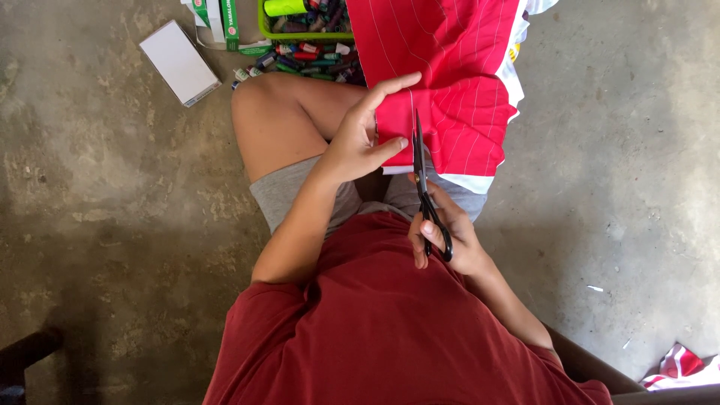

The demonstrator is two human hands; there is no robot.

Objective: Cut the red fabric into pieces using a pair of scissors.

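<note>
Gripping the black scissors [424,187] by their loops, the right hand [448,236] points the blades up into the lower edge of the red pinstriped fabric [442,82] draped over the lap. The left hand [361,139] pinches that edge just beside the blades. Farther off on the concrete floor [112,202] lie thread spools [307,60], a green tray [264,22] and a white box [178,64].
</note>
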